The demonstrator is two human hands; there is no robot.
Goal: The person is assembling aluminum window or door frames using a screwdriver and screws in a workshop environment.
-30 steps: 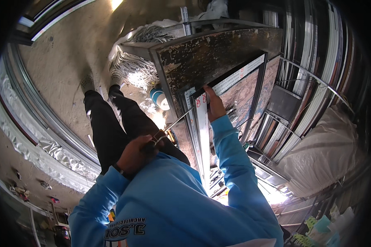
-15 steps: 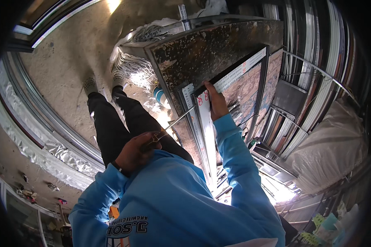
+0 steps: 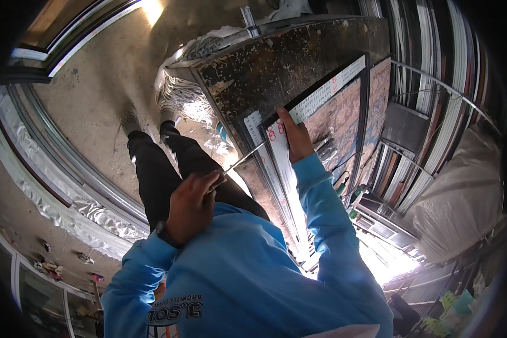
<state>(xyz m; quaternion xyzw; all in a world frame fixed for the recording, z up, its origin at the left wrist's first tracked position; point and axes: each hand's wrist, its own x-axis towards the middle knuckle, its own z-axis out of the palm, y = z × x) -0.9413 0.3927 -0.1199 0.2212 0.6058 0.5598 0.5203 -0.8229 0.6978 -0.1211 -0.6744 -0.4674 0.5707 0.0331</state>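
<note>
My left hand (image 3: 191,205) is closed around the handle of a screwdriver, most of which the fingers hide. Its long thin metal shaft (image 3: 244,159) slants up to the right, and the tip meets the side of a dark frame near its corner. White printed film covers the bars of this frame (image 3: 325,92). At that corner my right hand (image 3: 296,138) grips the frame, thumb on the upper edge and the other fingers mostly out of sight. One bar (image 3: 283,163) runs from the corner down toward my body.
Under the frame is a workbench with a worn dark top (image 3: 265,65) and a scuffed brown board (image 3: 338,121). Bundled pale cords (image 3: 177,93) hang at its left end. Long profiles (image 3: 434,67) stand at the right, near a plastic-wrapped bundle (image 3: 459,197). More wrapped lengths (image 3: 67,197) lie left.
My left hand has rolled over on the screwdriver handle, so the back of the hand shows more. The right hand keeps its grip at the corner. The whole view has shifted slightly.
</note>
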